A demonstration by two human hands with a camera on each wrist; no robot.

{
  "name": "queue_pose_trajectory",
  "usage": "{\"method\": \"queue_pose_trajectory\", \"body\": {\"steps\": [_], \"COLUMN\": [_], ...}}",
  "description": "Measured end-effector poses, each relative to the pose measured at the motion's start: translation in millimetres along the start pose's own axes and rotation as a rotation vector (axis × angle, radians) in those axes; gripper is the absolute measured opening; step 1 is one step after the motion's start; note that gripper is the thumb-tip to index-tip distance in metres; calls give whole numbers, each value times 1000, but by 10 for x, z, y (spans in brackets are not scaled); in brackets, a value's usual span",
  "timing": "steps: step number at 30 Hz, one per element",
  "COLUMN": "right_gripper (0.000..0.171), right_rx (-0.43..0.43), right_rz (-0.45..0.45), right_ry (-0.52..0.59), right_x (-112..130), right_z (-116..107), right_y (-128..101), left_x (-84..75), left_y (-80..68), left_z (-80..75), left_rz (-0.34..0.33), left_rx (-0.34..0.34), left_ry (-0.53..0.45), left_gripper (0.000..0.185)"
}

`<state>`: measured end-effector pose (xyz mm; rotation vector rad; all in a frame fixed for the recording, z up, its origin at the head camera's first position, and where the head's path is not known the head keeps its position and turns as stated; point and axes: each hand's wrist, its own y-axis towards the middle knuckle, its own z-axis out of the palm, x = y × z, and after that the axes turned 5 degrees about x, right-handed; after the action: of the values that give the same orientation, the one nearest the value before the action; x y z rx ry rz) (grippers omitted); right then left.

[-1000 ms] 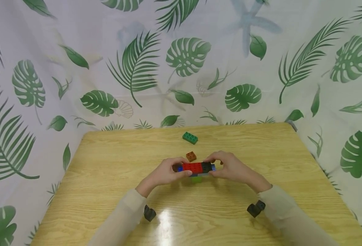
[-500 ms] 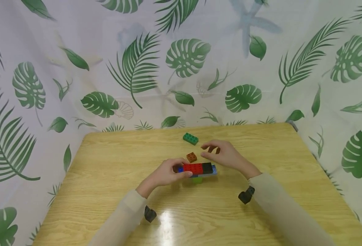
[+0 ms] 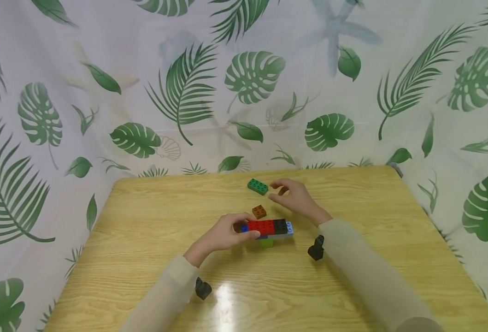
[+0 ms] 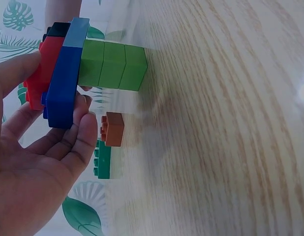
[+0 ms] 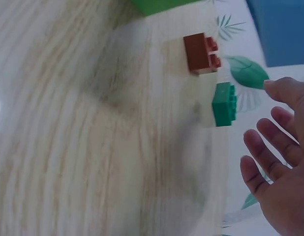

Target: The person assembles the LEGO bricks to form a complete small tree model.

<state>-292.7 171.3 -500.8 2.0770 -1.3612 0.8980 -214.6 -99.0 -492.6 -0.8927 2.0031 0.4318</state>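
A toy-brick build stands on the table. Its column of light green bricks (image 4: 112, 65) carries a layer of a dark blue brick (image 4: 65, 83) and a light blue brick (image 3: 290, 227). On top sit a red brick (image 3: 261, 227) and a black brick (image 3: 280, 226). My left hand (image 3: 223, 234) grips the build's left end, thumb on the red brick and fingers around the far side. My right hand (image 3: 294, 197) holds nothing; its fingers are apart, just right of the green brick (image 3: 258, 186). An orange-brown brick (image 3: 259, 211) lies behind the build.
The wooden table (image 3: 156, 203) bears all the bricks. A white leaf-printed cloth (image 3: 210, 101) hangs behind it and at both sides. Dark wrist cameras (image 3: 203, 289) stick out from both sleeves.
My right hand has let go of the black end of the build and moved away, up beside the green brick. My left hand keeps its grip, and the build stays in place.
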Motion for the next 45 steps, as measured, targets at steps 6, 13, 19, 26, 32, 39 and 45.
{"method": "queue_pose_trajectory", "body": {"steps": [6,13,19,26,32,39,45], "right_gripper": [45,45,46,51,53,47,44], "right_rx": [-8,-12,-3,-48,-83,-99,-92], "right_rz": [29,58,167,175,173,199,210], "right_ry": [1,4,105,118,110,117,163], "right_x": [-64,-105,-153,-179,-183,-167,-177], "right_z": [77,159,270,390,440,455,422], "right_y": [106,187,254,301,328,337,329], "left_x": [8,-19,-7,3,0,3,-8], "left_y": [4,2,3,3,2,-1,3], "left_z": [1,-5,7,18,18,9,7], "left_rz": [-5,-2,-8,2,0,-11,-19], "left_rx": [-2,5,-4,-12,-9,-7,-7], "left_ry": [14,-7,5,7,-1,1,3], "left_gripper": [34,34,33,34,34,36,35]}}
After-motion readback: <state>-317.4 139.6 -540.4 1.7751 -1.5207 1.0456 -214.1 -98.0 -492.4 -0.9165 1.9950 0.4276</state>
